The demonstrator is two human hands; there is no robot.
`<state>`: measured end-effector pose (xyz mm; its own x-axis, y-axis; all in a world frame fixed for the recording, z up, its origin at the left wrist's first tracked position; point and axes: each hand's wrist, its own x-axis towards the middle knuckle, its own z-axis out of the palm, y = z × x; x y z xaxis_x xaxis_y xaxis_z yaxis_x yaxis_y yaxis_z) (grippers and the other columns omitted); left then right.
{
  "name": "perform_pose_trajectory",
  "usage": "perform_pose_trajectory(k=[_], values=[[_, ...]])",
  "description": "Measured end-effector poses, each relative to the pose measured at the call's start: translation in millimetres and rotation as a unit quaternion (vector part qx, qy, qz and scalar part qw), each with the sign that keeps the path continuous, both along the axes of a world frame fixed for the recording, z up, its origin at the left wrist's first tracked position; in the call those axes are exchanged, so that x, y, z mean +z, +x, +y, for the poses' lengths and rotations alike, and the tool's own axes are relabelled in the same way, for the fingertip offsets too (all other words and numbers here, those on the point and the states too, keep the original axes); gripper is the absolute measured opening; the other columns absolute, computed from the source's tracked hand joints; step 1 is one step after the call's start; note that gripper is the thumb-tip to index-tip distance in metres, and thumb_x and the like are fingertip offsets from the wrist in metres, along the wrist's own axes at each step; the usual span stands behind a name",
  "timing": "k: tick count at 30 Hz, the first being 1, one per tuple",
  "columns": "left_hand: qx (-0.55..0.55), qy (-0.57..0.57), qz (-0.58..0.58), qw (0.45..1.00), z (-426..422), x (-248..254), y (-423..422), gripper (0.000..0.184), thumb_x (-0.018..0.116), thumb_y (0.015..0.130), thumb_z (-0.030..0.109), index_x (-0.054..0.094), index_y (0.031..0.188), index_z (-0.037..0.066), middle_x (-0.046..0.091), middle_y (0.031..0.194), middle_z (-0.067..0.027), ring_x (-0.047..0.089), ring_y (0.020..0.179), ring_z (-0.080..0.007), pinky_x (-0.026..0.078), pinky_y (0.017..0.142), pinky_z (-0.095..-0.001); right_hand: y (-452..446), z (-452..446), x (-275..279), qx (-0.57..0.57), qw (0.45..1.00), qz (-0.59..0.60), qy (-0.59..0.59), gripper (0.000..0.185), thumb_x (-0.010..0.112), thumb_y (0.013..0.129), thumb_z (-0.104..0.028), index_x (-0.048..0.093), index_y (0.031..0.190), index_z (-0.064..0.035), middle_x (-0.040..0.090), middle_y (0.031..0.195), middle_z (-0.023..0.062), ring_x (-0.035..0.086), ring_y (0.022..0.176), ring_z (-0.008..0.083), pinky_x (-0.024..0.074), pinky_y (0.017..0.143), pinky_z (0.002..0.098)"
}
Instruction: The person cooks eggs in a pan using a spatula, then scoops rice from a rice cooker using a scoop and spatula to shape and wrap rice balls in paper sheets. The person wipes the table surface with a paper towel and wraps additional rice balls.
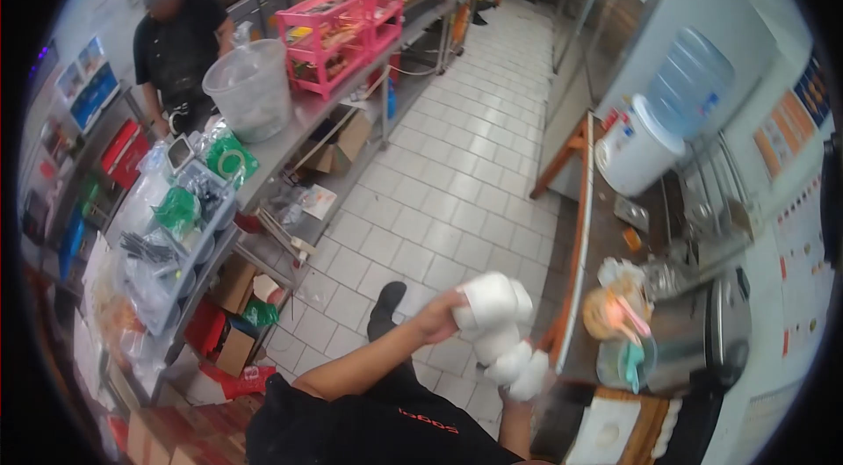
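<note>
A bunch of white, rounded objects (493, 300) that look like paper rolls is held out in front of my body, above the tiled floor. My left hand (442, 316) is closed on the upper left end of the bunch, fingers partly hidden behind it. At the lower right end, my right hand (516, 403) grips the bunch from below, its fingers mostly covered by the white objects. Their exact kind is hard to make out.
A metal counter at left carries a clear bucket (248, 87), pink crates (327, 39) and bagged supplies. Behind it stands a person (180, 39) in dark clothes. At right, a worktop bears a water dispenser (641, 149) and a tub with a green-handled utensil (628, 364).
</note>
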<state>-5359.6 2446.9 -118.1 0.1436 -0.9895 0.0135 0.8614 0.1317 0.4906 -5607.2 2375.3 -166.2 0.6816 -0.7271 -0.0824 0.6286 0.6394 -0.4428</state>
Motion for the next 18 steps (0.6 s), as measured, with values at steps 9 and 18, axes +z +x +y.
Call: perform_pose_trajectory(k=[9, 18], values=[[0.393, -0.044, -0.222, 0.891, -28, 109, 500, 0.055, 0.062, 0.088, 0.016, 0.045, 0.138, 0.001, 0.058, 0.127, -0.0120, 0.059, 0.113, -0.0209, 0.047, 0.098, -0.0345, 586, -144, 106, 0.191, 0.975, -0.094, -0.060, 0.064, 0.062, 0.083, -0.041, 0.049, 0.133, -0.0032, 0.054, 0.135, 0.0109, 0.049, 0.128, 0.0270, 0.0386, 0.110, 0.0439], [0.512, 0.185, -0.433, 0.718, -46, 211, 824, 0.052, 0.066, 0.088, 0.033, 0.055, 0.128, 0.003, 0.063, 0.112, -0.0086, 0.062, 0.096, -0.0139, 0.052, 0.074, -0.0279, 1004, -145, 238, 0.203, 0.924, -0.034, -0.323, 0.053, 0.068, 0.086, -0.039, 0.056, 0.121, -0.0012, 0.058, 0.122, 0.0156, 0.060, 0.109, 0.0283, 0.0481, 0.097, 0.0396]])
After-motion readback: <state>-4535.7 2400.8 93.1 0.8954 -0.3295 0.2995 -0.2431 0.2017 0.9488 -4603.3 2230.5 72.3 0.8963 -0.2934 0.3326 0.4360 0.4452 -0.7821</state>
